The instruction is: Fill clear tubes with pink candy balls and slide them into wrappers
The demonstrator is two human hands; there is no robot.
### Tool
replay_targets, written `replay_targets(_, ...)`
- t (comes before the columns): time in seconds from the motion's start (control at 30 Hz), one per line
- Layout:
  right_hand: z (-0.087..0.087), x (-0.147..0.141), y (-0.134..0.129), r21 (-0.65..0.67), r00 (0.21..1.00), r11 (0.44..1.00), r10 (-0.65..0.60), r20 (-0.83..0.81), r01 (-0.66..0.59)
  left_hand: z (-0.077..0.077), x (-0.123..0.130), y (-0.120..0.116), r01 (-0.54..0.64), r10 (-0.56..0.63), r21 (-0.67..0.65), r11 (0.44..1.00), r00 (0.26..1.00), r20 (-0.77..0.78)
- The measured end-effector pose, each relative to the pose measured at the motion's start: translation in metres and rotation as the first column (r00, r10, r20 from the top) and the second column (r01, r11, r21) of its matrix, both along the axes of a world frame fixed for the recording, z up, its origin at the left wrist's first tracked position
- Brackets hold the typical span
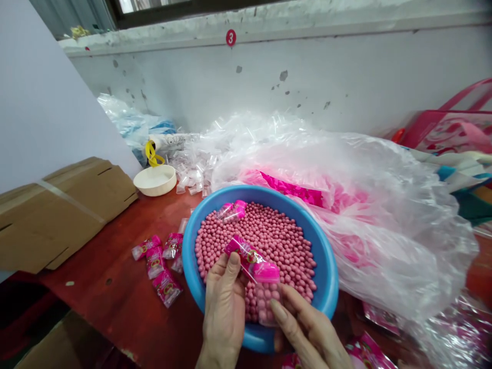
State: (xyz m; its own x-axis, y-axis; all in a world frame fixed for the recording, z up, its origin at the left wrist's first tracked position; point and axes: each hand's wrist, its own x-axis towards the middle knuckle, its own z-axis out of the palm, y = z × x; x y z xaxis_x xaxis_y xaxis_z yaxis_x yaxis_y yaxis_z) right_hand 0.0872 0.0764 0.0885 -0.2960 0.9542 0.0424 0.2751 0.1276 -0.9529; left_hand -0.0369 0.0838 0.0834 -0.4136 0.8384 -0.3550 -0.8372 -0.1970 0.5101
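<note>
Over a blue basin of pink candy balls, both my hands are close together. My left hand pinches a printed pink wrapper between thumb and fingers. In my right hand is a small clear bottle with a bright pink cap, filled with pink balls. The bottle's cap end touches the wrapper's lower end; whether it is inside cannot be made out. Two clear bottles with pink caps lie on the balls near the basin's far rim.
Several wrapped bottles lie left of the basin. A white round lid and loose clear bottles sit behind. A large clear plastic bag with pink caps spreads behind and right. Flattened cardboard is at left; pink wrappers lie front right.
</note>
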Motion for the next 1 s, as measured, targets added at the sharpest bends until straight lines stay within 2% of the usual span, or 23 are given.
replay_targets(0.1, -0.014, 0.003, -0.001, 0.07, 0.997, 0.996, -0.056, 0.051, 0.052, 0.002, 0.002, -0.001, 0.075, -0.072, 0.042, 0.996, 0.995, -0.074)
replay_targets(0.2, -0.024, 0.005, -0.002, 0.152, 0.992, 0.988, -0.016, 0.128, -0.004, 0.003, 0.004, -0.001, 0.098, -0.095, 0.014, 0.995, 0.985, -0.145)
replay_targets(0.33, -0.028, -0.001, -0.009, 0.334, 0.983, 0.942, -0.083, 0.163, 0.024, 0.004, 0.004, -0.001, 0.092, -0.093, -0.013, 0.996, 0.986, -0.138)
replay_targets(0.47, -0.028, -0.007, -0.015, 0.406, 0.981, 0.914, -0.093, 0.172, 0.015, 0.006, 0.003, -0.002, 0.126, -0.13, -0.042, 0.991, 0.984, -0.119)
replay_targets(0.63, -0.025, -0.004, -0.012, 0.387, 0.977, 0.922, -0.083, 0.196, 0.001, 0.005, 0.003, -0.002, 0.258, -0.269, -0.102, 0.961, 0.957, -0.112)
replay_targets(0.73, -0.021, 0.002, -0.007, 0.36, 0.975, 0.933, -0.071, 0.209, -0.01, 0.002, 0.003, -0.004, 0.251, -0.263, -0.104, 0.962, 0.957, -0.126)
replay_targets(0.83, -0.019, 0.009, -0.002, 0.287, 0.978, 0.957, -0.013, 0.209, -0.049, 0.001, 0.002, -0.007, 0.255, -0.265, -0.09, 0.963, 0.957, -0.121)
replay_targets(1.0, -0.021, 0.013, 0.002, 0.14, 0.992, 0.987, 0.071, 0.102, -0.085, 0.002, 0.0, -0.011, 0.424, -0.417, -0.005, 0.906, 0.89, -0.185)
